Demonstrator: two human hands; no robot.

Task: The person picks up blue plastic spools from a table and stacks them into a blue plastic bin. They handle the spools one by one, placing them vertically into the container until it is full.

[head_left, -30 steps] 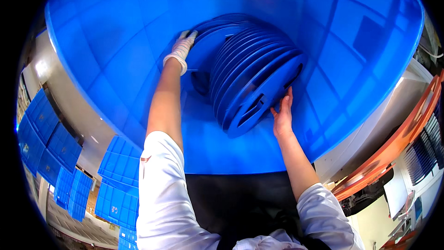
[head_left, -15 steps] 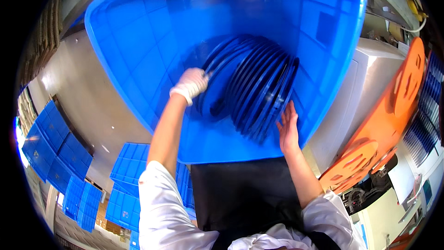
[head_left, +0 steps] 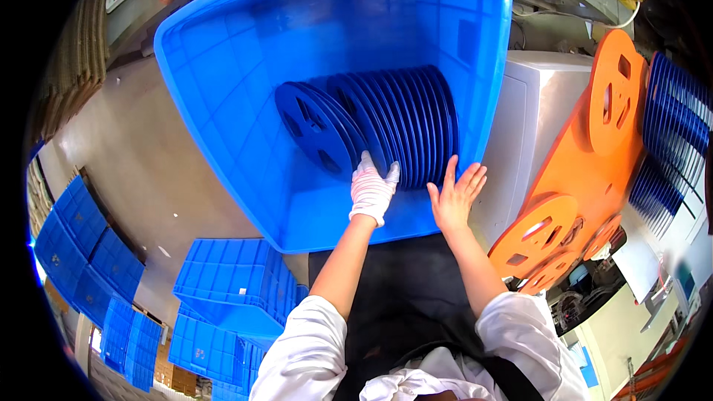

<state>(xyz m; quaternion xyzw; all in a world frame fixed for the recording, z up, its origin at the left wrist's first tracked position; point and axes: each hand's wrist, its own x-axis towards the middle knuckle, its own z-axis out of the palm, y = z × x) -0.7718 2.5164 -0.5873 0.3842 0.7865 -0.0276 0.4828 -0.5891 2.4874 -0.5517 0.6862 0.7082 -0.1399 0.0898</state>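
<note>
While slotted blue discs (head_left: 401, 122) stand in the blue bin (head_left: 223, 96), the gloved left hand (head_left: 371, 189), thumb parted, meets their near edges, hold indeterminable, and the splayed, empty right hand (head_left: 454, 200) lies at right.

One large blue bin (head_left: 223, 96), one white glove (head_left: 371, 191) — and blue discs (head_left: 375, 125), more than a dozen.

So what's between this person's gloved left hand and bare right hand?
In the head view, the lower edges of the blue discs show between the left hand and right hand, with a bare patch of blue bin below.
</note>
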